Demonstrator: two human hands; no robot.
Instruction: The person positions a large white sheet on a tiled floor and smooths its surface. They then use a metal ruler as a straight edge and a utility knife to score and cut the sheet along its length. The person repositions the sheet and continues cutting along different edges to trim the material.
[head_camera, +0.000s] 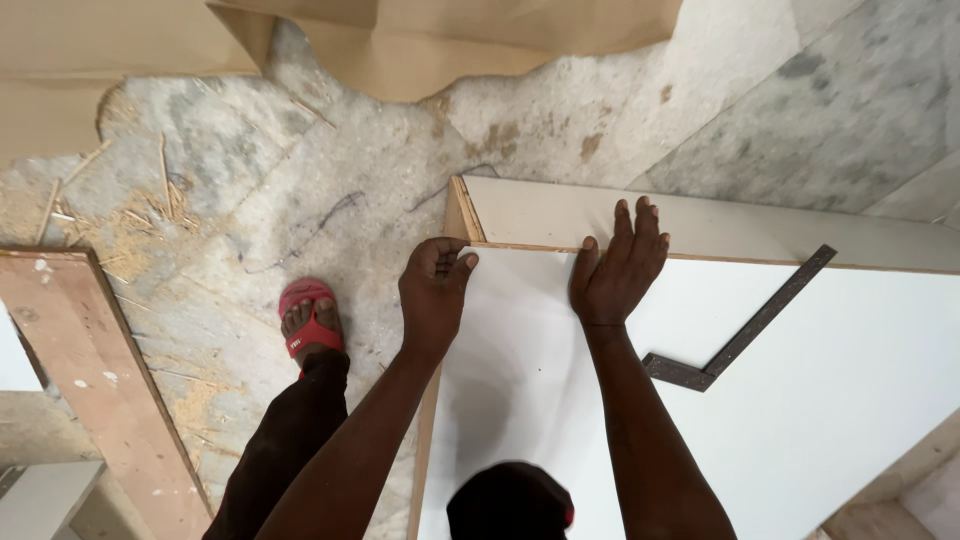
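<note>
Dusty marble floor (300, 180) surrounds a white board (800, 400); left hand (435, 290) curls fingers on its corner, right hand (615, 270) lies flat, fingers apart.

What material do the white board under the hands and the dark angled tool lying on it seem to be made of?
The white board looks like plywood or a similar wood panel with a smooth white laminate face: its raw edges show tan wood. The dark angled tool, an L-shaped square, looks like dull, unpolished metal, flat and thin, though the picture leaves it open.
</note>
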